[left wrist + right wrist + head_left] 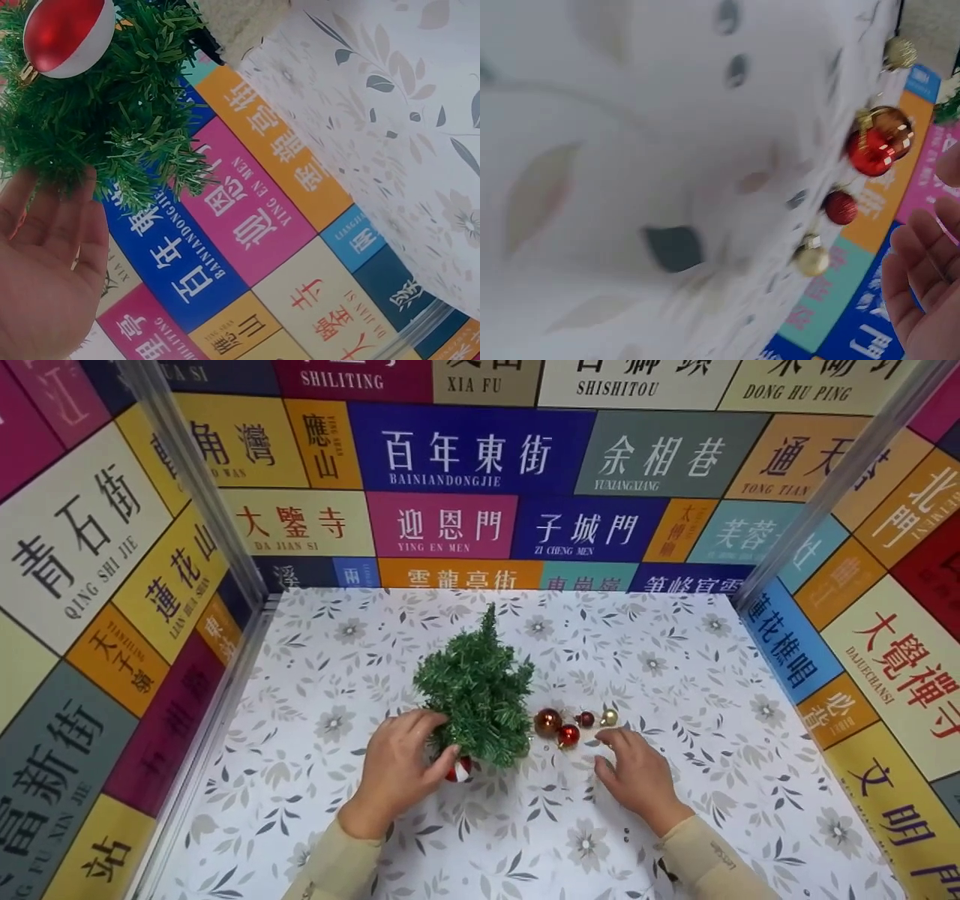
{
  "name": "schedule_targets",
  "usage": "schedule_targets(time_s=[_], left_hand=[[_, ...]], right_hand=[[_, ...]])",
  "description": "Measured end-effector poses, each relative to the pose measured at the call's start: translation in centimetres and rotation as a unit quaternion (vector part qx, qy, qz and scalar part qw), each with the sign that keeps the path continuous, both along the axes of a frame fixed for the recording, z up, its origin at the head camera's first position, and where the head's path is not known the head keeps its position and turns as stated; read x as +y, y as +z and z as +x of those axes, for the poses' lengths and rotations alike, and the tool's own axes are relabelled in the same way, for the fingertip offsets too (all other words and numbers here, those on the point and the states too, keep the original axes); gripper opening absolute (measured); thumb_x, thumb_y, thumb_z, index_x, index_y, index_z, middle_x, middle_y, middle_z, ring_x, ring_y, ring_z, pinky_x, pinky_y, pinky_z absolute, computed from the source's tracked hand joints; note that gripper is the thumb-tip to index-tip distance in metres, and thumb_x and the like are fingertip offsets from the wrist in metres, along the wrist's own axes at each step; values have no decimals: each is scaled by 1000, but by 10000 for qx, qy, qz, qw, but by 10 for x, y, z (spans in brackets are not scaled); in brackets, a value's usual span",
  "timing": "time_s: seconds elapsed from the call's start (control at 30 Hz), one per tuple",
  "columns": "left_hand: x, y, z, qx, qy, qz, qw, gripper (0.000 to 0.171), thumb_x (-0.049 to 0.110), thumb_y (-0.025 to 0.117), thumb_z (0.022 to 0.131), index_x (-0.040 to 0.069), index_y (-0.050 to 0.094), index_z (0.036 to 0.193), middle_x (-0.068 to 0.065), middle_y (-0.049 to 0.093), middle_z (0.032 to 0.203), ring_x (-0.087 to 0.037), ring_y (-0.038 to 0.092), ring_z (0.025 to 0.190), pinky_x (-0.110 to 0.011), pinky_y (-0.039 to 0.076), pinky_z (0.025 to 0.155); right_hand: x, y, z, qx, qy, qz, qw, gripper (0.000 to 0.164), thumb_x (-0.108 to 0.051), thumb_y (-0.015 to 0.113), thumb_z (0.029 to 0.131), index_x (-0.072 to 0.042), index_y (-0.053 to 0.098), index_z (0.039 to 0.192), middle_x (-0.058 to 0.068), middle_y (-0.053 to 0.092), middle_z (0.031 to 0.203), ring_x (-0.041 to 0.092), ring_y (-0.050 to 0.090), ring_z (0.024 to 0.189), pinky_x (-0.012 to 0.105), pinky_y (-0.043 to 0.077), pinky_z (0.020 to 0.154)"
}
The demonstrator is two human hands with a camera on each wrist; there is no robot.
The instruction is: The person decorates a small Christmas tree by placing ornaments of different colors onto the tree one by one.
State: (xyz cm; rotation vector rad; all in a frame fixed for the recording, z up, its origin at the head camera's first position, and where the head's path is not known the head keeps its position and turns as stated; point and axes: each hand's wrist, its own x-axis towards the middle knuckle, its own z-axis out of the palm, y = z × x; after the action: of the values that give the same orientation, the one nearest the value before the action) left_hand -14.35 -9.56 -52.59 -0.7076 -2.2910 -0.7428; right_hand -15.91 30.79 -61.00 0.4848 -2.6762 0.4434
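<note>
A small green artificial Christmas tree (480, 697) stands near the middle of the table. My left hand (405, 765) is at its lower left side, fingertips among the foliage and partly hidden; in the left wrist view the fingers look nearly straight. A red and white bauble (71, 34) hangs low on the tree, close to my left thumb. My right hand (637, 772) hovers right of the tree, fingers loosely bent, holding nothing. Just beyond it lie a bronze bauble (548, 722), a shiny red bauble (568, 735), a small dark red bauble (585, 718) and a small gold bauble (610, 717).
The table has a white cloth (330, 802) with grey flowers and leaves. Panels with colourful street-name signs (465, 450) stand behind and at both sides. In the right wrist view another small glittery gold bauble (900, 52) lies beyond the bronze one.
</note>
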Motion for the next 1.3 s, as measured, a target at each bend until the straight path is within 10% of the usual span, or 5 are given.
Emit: schedule_targets(time_s=[0.67, 1.3], left_hand=[[-4, 0, 1, 15, 67, -43, 10000, 36, 38, 71, 89, 10, 70, 112, -3, 68, 108, -22, 64, 98, -42, 52, 81], [-2, 2, 2, -54, 143, -102, 9998, 29, 36, 73, 87, 12, 72, 104, 0, 67, 100, -20, 64, 91, -40, 51, 79]], right_hand=[[43, -25, -65, -1211, -628, -467, 9896, 54, -13, 68, 89, -15, 53, 141, 8, 49, 141, 33, 58, 109, 53, 48, 87], [42, -34, -75, -1432, -508, -188, 9882, 35, -18, 67, 95, -11, 62, 129, 8, 57, 127, 33, 60, 112, 55, 48, 92]])
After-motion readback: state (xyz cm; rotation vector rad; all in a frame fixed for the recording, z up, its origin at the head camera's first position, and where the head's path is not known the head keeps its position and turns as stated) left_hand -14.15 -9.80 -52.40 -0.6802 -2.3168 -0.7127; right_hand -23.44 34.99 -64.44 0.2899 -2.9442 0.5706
